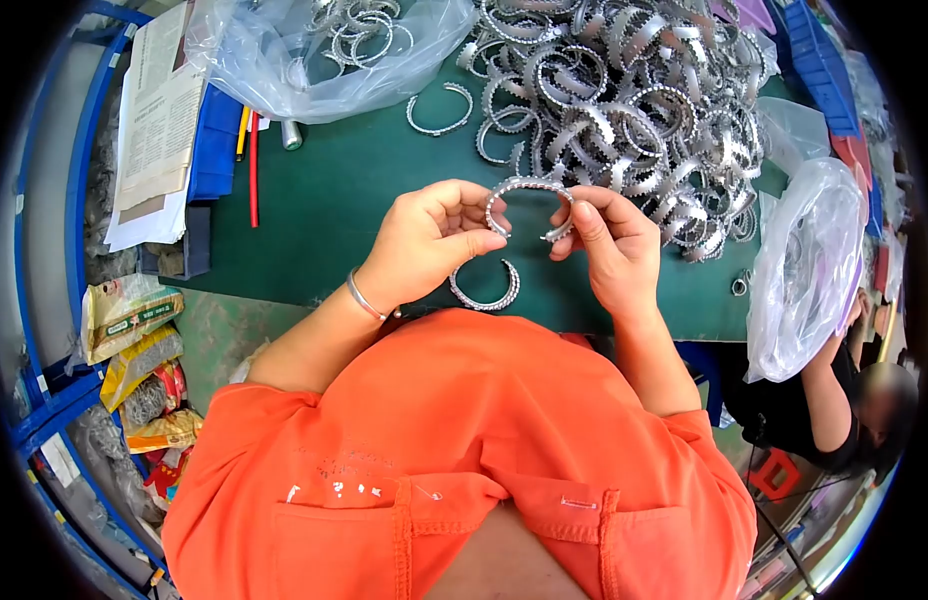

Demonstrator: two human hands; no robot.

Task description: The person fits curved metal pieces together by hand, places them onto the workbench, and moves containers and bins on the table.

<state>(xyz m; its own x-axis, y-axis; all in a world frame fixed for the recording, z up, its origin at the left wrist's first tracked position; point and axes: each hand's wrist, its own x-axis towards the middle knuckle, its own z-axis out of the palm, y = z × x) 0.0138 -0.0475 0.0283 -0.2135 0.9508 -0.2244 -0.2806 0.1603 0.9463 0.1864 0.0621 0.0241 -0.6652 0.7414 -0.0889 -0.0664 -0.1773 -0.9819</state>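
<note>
Between my two hands is an open-ended silver cuff bracelet, its gap facing me. My left hand pinches one end between thumb and fingers, and my right hand pinches the other end the same way. Just below them, a second cuff bracelet lies on the green tabletop near its front edge. Another bracelet rests farther back, left of a large heap of silver bracelets. A plain bangle is worn on my left wrist.
A clear plastic bag with more bracelets is at the back left. Nearby are a red stick, a small metal cylinder and printed papers. On the right, another person sits beside a plastic bag.
</note>
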